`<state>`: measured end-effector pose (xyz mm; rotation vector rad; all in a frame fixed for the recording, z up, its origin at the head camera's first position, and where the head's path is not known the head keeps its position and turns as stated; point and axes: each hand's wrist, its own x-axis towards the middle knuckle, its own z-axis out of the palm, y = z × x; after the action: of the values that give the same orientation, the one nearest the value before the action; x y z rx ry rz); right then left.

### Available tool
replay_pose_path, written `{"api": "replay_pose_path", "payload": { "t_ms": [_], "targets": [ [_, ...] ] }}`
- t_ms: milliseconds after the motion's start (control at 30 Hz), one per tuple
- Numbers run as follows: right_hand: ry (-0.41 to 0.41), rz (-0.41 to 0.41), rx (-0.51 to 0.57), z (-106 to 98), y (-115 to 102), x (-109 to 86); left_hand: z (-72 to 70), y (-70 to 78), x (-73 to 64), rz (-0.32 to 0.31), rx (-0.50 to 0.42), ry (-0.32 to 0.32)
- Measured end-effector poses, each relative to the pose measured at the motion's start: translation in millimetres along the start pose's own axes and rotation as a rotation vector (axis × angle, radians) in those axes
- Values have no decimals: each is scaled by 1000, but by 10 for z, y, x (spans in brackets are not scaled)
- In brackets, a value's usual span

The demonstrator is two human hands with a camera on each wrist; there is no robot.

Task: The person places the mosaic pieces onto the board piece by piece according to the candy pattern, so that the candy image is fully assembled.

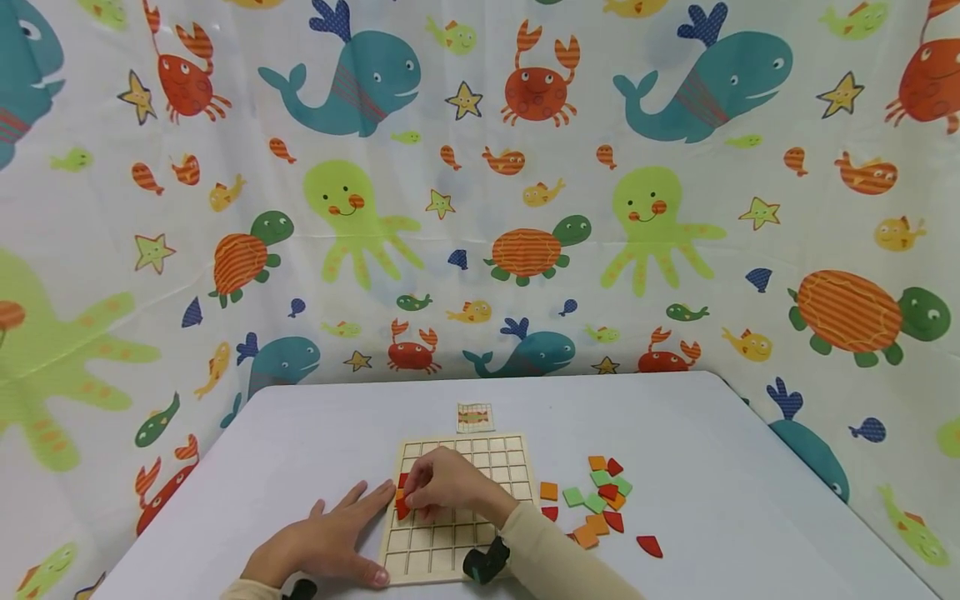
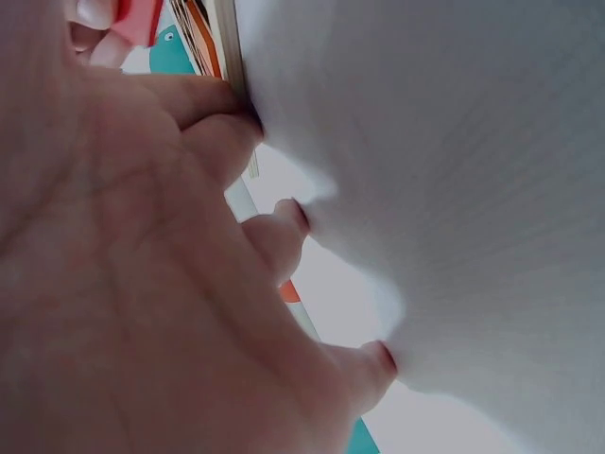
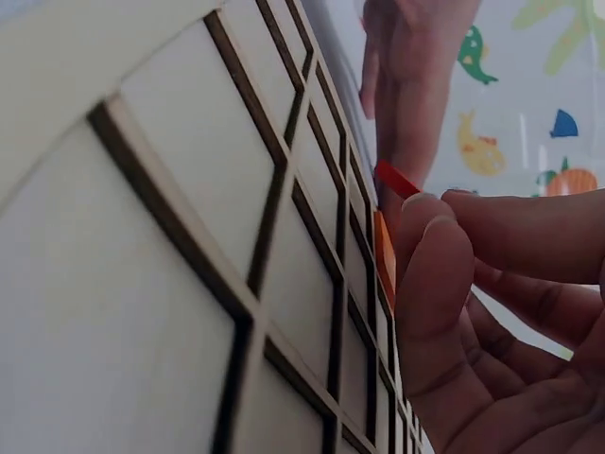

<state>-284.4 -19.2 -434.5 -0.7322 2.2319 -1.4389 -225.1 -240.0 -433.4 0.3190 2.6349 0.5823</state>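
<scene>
A wooden grid board point(image 1: 420, 565) lies on the table. My right hand point(image 1: 453, 483) is over its left side and pinches a red quarter-round tile point(image 3: 397, 180) between thumb and finger. Beside the fingertips, an orange tile point(image 3: 385, 251) lies in the board's left column, and another red tile point(image 1: 404, 479) sits just beyond it. My left hand point(image 1: 330, 533) rests on the table with fingers spread, and touches the board's left edge. In the left wrist view, the left fingertips point(image 2: 383, 359) press on the white tabletop.
Right of the board lie scattered loose tiles: several orange point(image 1: 597, 524), green point(image 1: 573, 497) and red point(image 1: 649, 546) ones, some overlapping. A small picture card point(image 1: 476, 417) with a gridded fish lies behind the board. A curtain point(image 1: 465, 200) with sea animals hangs behind the table point(image 1: 322, 442).
</scene>
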Motion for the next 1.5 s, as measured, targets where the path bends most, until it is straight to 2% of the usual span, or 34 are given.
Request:
{"api": "replay_pose_path", "payload": {
  "t_ms": [133, 400, 633, 933, 1267, 1500],
  "targets": [
    [11, 4, -55, 55, 10, -2, -6, 2, -1, 11, 7, 4],
    [44, 38, -80, 149, -32, -6, -17, 7, -13, 34, 3, 13],
    [110, 30, -73, 214, -74, -6, -22, 27, -13, 28, 6, 18],
    [115, 63, -65, 240, -80, 13, -7, 17, -9, 12, -1, 7],
    [87, 43, -60, 180, -54, -36, -3, -2, -11, 21, 3, 3],
    [91, 37, -76, -2, -63, -129, 1, -9, -11, 21, 8, 12]
  ]
}}
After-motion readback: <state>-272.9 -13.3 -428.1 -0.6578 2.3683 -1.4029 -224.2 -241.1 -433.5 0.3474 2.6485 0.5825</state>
